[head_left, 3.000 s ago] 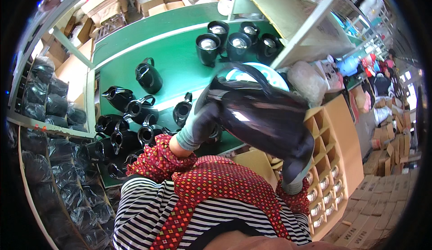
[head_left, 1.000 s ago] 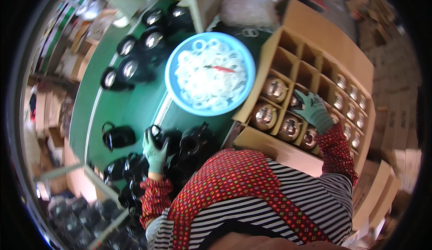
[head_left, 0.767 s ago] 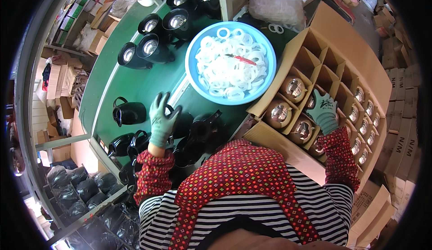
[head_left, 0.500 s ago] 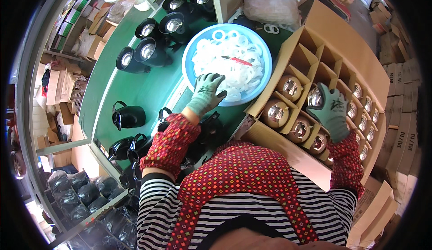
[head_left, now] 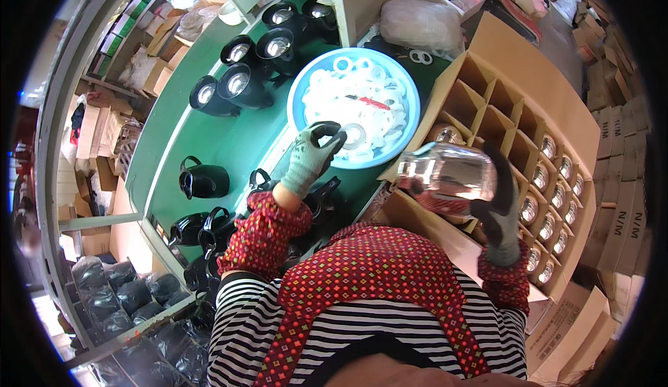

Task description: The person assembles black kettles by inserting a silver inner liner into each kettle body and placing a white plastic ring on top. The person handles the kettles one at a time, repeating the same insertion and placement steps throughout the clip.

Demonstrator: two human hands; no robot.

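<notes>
My right hand (head_left: 501, 213), in a dark-palmed grey-green glove, grips a shiny silvered glass flask liner (head_left: 445, 178). The liner lies sideways above the near left corner of a divided cardboard box (head_left: 550, 88). In that box stand several more silvery liners (head_left: 529, 208), and some compartments on its left side hold none. My left hand (head_left: 311, 157), gloved likewise, pinches a translucent white ring (head_left: 355, 135) between thumb and fingers. It is over the near left rim of a light-blue basin (head_left: 415, 105) full of such rings.
A red cutter (head_left: 372, 102) rests on the rings. Black jugs with silvery insides (head_left: 240, 84) stand at the back left of the green table (head_left: 170, 136). Another black jug (head_left: 203, 180) lies nearer, with several beside my left forearm. Bagged black items (head_left: 132, 293) fill the lower left.
My right hand has lifted a liner out of the box and brought it leftward, tilted on its side. My left hand has drawn back slightly from the rings with one in its fingers.
</notes>
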